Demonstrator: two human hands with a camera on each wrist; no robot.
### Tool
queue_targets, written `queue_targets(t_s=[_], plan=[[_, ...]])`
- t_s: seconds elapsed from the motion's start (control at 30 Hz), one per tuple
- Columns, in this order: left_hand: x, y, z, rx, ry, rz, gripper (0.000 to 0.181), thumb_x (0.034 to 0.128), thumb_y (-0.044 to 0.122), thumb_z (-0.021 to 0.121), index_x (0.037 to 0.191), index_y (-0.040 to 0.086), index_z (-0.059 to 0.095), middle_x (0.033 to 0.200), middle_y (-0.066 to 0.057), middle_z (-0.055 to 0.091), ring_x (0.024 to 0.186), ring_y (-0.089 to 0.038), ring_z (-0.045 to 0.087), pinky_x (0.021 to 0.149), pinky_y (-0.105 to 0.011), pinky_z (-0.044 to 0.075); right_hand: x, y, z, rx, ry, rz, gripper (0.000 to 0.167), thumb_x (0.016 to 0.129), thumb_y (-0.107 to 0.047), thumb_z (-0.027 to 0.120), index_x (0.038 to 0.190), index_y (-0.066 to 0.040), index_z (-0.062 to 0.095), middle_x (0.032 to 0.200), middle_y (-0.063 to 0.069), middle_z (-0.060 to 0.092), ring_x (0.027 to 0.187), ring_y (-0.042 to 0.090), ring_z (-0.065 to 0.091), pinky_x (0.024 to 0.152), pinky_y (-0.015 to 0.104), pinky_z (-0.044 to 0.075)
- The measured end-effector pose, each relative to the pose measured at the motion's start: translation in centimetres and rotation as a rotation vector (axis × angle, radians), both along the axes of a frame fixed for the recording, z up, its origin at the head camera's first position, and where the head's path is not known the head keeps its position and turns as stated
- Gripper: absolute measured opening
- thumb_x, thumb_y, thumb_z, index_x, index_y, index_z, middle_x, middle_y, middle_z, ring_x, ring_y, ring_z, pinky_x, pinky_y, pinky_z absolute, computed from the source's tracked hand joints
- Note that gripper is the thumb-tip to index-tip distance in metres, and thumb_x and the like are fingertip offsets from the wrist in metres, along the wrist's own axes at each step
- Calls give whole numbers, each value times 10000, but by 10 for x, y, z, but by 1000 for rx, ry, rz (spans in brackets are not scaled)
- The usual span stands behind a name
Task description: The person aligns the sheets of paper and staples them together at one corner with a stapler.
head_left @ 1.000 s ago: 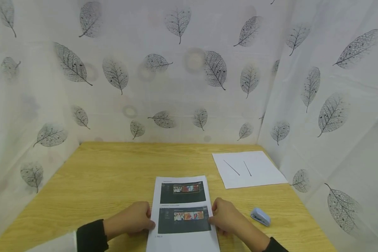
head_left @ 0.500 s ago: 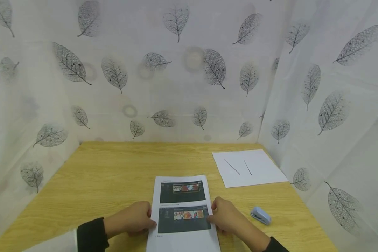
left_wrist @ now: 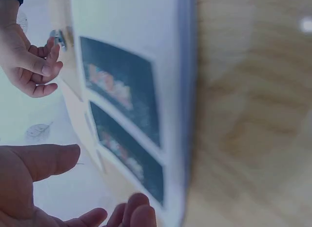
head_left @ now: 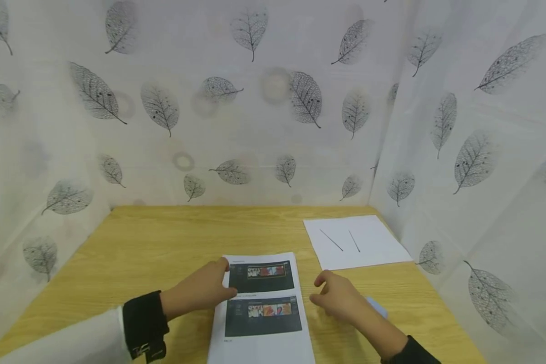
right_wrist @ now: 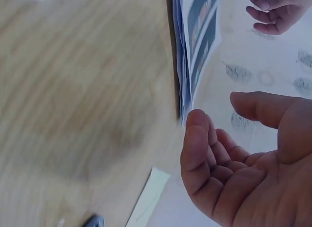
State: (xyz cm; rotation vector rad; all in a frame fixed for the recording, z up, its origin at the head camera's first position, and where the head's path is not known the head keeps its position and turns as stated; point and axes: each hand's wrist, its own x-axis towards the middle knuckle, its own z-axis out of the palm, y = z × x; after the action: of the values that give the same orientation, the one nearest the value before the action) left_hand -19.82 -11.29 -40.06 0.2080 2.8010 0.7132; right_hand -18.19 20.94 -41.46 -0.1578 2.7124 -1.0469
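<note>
A stack of printed sheets [head_left: 263,303] lies on the table, two dark pictures on its top page. My left hand [head_left: 202,287] is over the stack's upper left edge; in the left wrist view that hand [left_wrist: 29,183] has thumb and fingers apart, holding nothing. Beside the stack's right edge is my right hand [head_left: 341,298], off the paper, its fingers loosely bent and empty in the right wrist view [right_wrist: 243,158]. A light blue stapler [head_left: 376,307] is partly hidden behind my right hand and forearm.
A white sheet [head_left: 357,242] with two dark lines lies at the back right of the wooden table [head_left: 164,242]. Leaf-patterned white curtains [head_left: 255,126] stand behind the table and along both sides.
Both hands have let go of the stack's edges. My left hand has moved up toward the stack's top left; my right hand has shifted right and slightly up, partly covering the stapler.
</note>
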Motion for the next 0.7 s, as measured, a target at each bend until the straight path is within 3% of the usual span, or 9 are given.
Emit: queue_targets(t_s=[0.2,0.4,0.57,0.7], plan=[[-21,33,16,27,46,-84,622,878,360,786,1340,18,549,1210,-138,628,1072,-246,622,919,-471,545,-22,24,10,10,63,-100,378,907,-198,752,1194,1,607,906,70,668,693,189,623,587,337,524],[-47,73,22,46,73,-220,649,896,381,772,1391,42,524,1315,-149,596,1141,-250,595,973,-449,512,-53,62,18,134,110,-135,431,929,-269,713,1219,30,603,1069,170,699,886,276,675,720,427,562],[-66,97,11,-46,123,-348,624,926,386,731,1423,77,513,1359,-131,567,1222,-288,571,990,-445,502,-77,96,17,188,96,-194,461,960,-280,660,1247,72,575,1160,250,661,981,359,659,798,485,547],[-69,118,-2,-209,206,-452,581,919,397,728,1398,121,550,1327,-101,588,1206,-287,572,964,-450,512,-88,127,8,229,86,-258,477,969,-266,618,1235,124,555,1173,306,625,1023,427,625,840,520,525]])
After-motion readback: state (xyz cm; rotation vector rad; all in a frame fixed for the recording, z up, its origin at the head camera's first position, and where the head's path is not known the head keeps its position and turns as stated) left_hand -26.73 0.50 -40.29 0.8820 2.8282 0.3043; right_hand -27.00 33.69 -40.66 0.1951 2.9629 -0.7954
